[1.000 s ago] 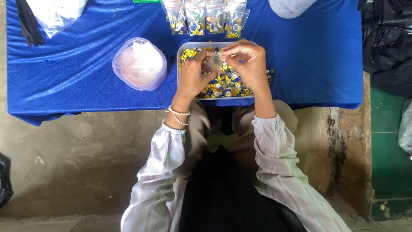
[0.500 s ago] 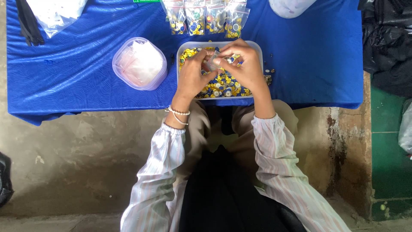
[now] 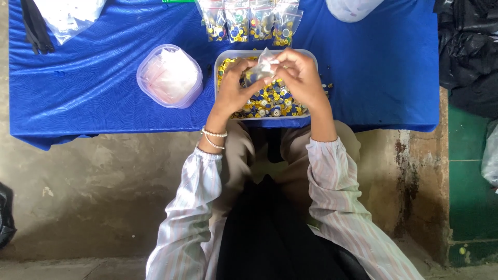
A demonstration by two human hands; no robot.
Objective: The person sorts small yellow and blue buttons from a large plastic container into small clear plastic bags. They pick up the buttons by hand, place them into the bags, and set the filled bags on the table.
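Observation:
My left hand (image 3: 234, 87) and my right hand (image 3: 298, 78) are raised together over a clear rectangular tray (image 3: 224, 56) filled with several small yellow, blue and white caps (image 3: 270, 103). Both hands pinch a small clear plastic bag (image 3: 262, 67) between their fingertips, above the tray's far half. The left wrist wears pale bead bracelets. The tray sits near the front edge of a table covered with a blue cloth (image 3: 104, 103).
A round clear tub of small empty bags (image 3: 169, 76) stands left of the tray. Several filled bags of caps (image 3: 249, 21) lie in a row behind it. A white bag (image 3: 67, 15) and a dark strap (image 3: 33, 26) lie far left; black bags (image 3: 467, 52) right.
Both hands have stayed over the tray; the fingers have shifted slightly on the small bag, which now shows more between the fingertips.

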